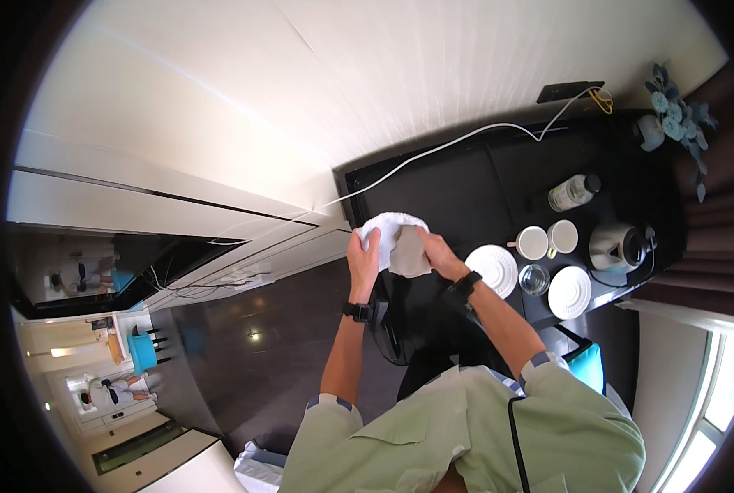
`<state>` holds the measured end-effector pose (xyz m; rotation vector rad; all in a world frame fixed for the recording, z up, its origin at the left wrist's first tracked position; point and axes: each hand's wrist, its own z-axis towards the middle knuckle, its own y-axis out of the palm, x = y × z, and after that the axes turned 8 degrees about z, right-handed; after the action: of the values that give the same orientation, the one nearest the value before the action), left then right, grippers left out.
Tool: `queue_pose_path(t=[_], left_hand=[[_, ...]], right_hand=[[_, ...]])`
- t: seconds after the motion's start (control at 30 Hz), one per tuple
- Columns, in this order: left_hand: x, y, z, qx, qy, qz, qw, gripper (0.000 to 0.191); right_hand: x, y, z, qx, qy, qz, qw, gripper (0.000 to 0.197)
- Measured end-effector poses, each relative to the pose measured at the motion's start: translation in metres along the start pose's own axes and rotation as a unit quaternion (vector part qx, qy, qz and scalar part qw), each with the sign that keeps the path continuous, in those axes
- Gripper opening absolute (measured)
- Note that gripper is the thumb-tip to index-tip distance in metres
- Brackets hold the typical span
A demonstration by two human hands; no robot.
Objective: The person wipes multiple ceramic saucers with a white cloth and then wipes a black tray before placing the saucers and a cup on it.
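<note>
Above the left end of the black table [441, 191], my left hand [363, 262] grips one side of a white cloth [379, 237]. A greyish-beige part [410, 254] shows at its middle; whether this is a second cloth or the cloth's shaded underside is unclear. My right hand [446, 256] pinches the opposite side, so the fabric is held up between both hands. Just right of my right wrist lies a white plate [491, 271] with a ridged rim. Some fingertips are hidden behind the fabric.
Two cups [532, 243], a clear glass [534, 280], another white plate [570, 293], a bottle [574, 193] and an electric kettle [617, 248] stand to the right. A white cable [428, 151] crosses the table's back. A vase with blue flowers [651, 132] occupies the far corner. Another person [111, 391] stands far left.
</note>
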<state>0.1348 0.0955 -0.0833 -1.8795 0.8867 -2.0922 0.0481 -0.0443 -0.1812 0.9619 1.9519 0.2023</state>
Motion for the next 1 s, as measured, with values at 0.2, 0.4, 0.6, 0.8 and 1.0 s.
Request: queue_pose_path(t=[0.2,0.4,0.6,0.8,1.0], left_hand=[[-0.029,0.019,-0.02,-0.03,0.179,0.2,0.963,0.022],[-0.061,0.054,-0.028,-0.046,0.207,0.311,0.926,0.039],[-0.069,0.088,-0.034,-0.04,0.167,0.447,0.878,0.064],[-0.069,0.083,-0.029,-0.031,0.183,0.427,0.885,0.065],[-0.065,0.045,-0.029,-0.135,0.261,0.391,0.873,0.076]], right_hand=[[-0.006,0.011,-0.005,-0.002,0.047,0.029,0.998,0.038],[-0.016,-0.016,-0.038,0.076,-0.077,-0.232,0.967,0.027],[-0.016,-0.036,-0.039,0.019,-0.252,-0.623,0.741,0.019],[-0.002,-0.04,-0.04,0.03,-0.334,-0.645,0.686,0.019],[-0.012,-0.049,-0.044,-0.004,-0.339,-0.652,0.678,0.023]])
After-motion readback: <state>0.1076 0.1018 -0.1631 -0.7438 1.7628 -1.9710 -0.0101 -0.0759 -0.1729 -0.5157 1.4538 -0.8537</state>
